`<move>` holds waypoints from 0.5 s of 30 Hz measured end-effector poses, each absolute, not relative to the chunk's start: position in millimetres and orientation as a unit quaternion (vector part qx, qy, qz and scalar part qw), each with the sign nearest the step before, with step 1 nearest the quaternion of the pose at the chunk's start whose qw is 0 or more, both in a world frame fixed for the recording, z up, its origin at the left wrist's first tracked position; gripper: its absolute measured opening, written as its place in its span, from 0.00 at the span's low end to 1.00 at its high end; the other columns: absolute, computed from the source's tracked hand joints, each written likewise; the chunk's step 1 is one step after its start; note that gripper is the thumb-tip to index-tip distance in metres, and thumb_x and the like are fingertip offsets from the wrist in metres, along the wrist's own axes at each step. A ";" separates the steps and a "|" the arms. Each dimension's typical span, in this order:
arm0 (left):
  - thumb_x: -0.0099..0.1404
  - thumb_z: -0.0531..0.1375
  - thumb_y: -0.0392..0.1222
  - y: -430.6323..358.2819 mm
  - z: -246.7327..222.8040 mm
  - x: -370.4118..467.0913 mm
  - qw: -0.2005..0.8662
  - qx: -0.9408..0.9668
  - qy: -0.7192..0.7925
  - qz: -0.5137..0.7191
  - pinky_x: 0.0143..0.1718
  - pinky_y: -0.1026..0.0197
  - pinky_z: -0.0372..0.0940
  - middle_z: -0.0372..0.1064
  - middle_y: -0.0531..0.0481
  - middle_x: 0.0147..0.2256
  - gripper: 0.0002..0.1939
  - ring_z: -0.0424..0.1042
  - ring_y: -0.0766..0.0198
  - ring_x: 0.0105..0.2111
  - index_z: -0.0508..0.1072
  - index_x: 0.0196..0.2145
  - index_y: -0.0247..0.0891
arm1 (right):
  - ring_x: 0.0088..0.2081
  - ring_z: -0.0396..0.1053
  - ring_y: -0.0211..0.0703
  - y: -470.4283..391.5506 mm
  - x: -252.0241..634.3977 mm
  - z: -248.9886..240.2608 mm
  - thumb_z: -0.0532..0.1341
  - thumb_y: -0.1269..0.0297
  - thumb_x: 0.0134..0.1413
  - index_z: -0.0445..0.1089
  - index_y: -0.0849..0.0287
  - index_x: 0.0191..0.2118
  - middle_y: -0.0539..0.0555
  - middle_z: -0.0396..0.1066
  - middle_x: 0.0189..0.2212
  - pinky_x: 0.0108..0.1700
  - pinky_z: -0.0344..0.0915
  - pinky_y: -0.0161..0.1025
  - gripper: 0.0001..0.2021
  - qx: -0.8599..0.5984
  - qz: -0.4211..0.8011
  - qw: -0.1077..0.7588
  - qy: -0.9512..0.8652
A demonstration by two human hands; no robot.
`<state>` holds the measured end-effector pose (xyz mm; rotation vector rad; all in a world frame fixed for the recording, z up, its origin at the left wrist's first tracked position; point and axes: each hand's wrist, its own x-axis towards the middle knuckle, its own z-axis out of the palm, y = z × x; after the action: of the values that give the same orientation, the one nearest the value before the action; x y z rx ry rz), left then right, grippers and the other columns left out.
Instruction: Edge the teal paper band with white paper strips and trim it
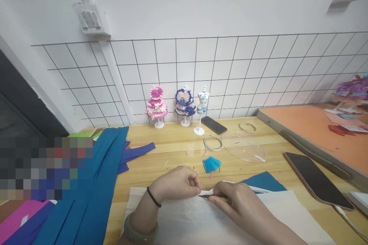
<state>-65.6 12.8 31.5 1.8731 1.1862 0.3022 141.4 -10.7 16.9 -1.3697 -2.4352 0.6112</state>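
Observation:
My left hand (177, 181) is closed in a pinch at the top edge of a sheet of white crepe paper (184, 218), which lies on the table in front of me. In my right hand (241, 199) is a pair of scissors (204, 196), with dark blades and a partly hidden yellow-and-black handle. Their tips point left, close to the left fingertips at the paper's edge. A blue sheet (267, 181) sticks out from behind the right hand, beside the white paper. Just beyond both hands lies a small pleated turquoise paper fan (212, 164).
Blue paper strips (94, 176) drape along the left. Three small dress-form stands (184, 105) are by the wall. Wire rings (213, 143), a clear disc (244, 147) and a phone (214, 125) lie behind the fan. Another phone (316, 180) and an orange board (316, 130) are right.

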 end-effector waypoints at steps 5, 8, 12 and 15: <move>0.50 0.54 0.39 12.8 31.3 -65.0 0.437 0.753 0.476 0.126 0.24 0.69 0.58 0.69 0.55 0.25 0.07 0.67 0.68 0.26 0.72 0.26 0.38 | 0.27 0.67 0.41 -11.8 140.7 17.7 0.52 0.57 0.55 0.65 0.54 0.28 0.49 0.72 0.25 0.28 0.55 0.34 0.10 -0.482 0.207 0.133 -0.841; 0.50 0.54 0.39 13.0 29.2 -64.4 0.438 0.754 0.472 0.129 0.25 0.69 0.59 0.70 0.56 0.26 0.07 0.67 0.68 0.27 0.72 0.27 0.38 | 0.26 0.67 0.40 -11.7 139.3 19.3 0.52 0.56 0.55 0.65 0.54 0.28 0.49 0.72 0.25 0.28 0.54 0.34 0.11 -0.484 0.206 0.128 -0.841; 0.51 0.55 0.38 13.0 25.4 -63.1 0.439 0.757 0.466 0.129 0.26 0.68 0.58 0.71 0.55 0.27 0.07 0.68 0.68 0.28 0.72 0.27 0.38 | 0.25 0.66 0.40 -12.5 136.7 20.6 0.52 0.56 0.55 0.66 0.54 0.28 0.49 0.72 0.24 0.26 0.53 0.33 0.11 -0.483 0.202 0.126 -0.843; 0.51 0.56 0.39 13.0 24.4 -62.1 0.439 0.759 0.464 0.127 0.26 0.68 0.58 0.72 0.55 0.27 0.07 0.68 0.68 0.28 0.72 0.27 0.38 | 0.24 0.66 0.40 -13.3 134.6 20.7 0.53 0.57 0.55 0.66 0.55 0.28 0.49 0.72 0.24 0.26 0.53 0.33 0.11 -0.481 0.196 0.128 -0.845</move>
<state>-62.1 13.0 24.4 1.8858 1.1519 0.3161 134.6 -13.3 20.7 -1.3993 -2.4575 0.5715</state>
